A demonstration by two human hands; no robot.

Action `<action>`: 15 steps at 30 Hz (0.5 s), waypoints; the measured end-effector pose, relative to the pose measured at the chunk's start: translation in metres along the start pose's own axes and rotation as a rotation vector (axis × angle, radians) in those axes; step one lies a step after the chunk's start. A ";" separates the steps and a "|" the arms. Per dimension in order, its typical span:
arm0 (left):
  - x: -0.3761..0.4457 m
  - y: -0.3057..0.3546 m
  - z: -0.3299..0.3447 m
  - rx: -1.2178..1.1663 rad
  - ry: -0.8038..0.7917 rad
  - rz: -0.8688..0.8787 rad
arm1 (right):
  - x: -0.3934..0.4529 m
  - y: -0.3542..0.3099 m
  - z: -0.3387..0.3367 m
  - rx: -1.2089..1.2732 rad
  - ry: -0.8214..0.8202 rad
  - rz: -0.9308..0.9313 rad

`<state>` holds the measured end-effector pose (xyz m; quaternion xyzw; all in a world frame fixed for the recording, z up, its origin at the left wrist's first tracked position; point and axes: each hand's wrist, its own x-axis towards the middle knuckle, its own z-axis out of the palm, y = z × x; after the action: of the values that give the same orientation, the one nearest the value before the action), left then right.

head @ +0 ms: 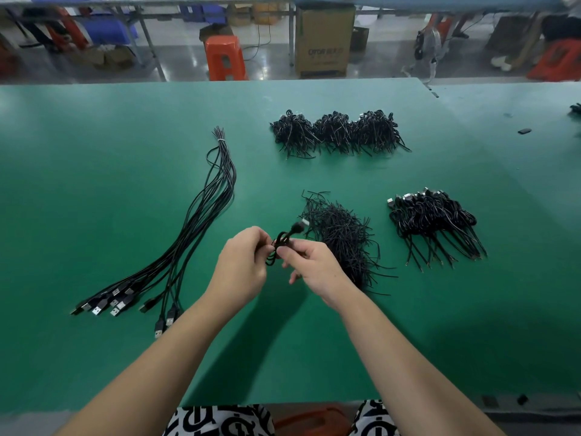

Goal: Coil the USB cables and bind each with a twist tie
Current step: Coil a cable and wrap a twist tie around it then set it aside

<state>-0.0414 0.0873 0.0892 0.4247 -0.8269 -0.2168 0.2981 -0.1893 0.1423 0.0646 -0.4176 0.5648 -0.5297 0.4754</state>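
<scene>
Two hands meet over the middle of the green desk [94,136]. The left hand [242,262] has its fingers curled round one small coiled cable [279,245]. The right hand [314,265] pinches the same coil from the other side, with its thumb on top. The coil is held up off the desk, between the two hands. One plug end sticks up and away from the hands.

Just behind the right hand lies one loose pile of thin black twist ties [342,237]. It is too tangled to count them.

To the left lies one bunch of long straight cables [201,215]. They are tied together at the far end with a pale band. The plugs fan out at the near end, and about eleven of them show.

On the right sits one heap of coiled cables [434,218], with silver plugs at the back and bare tails pointing to the near side. Farther back sit three more heaps of coiled cables [339,133], touching each other in a row.

Past the far edge of the desk stands one orange stool [224,58] and one big cardboard box [325,42] on the floor.
</scene>
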 end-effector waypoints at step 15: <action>-0.003 -0.013 0.001 0.368 -0.016 0.471 | -0.005 -0.005 -0.006 0.144 -0.174 0.247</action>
<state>-0.0335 0.0826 0.0801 0.2664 -0.9304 0.0083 0.2518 -0.1939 0.1477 0.0699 -0.3539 0.5292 -0.4683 0.6127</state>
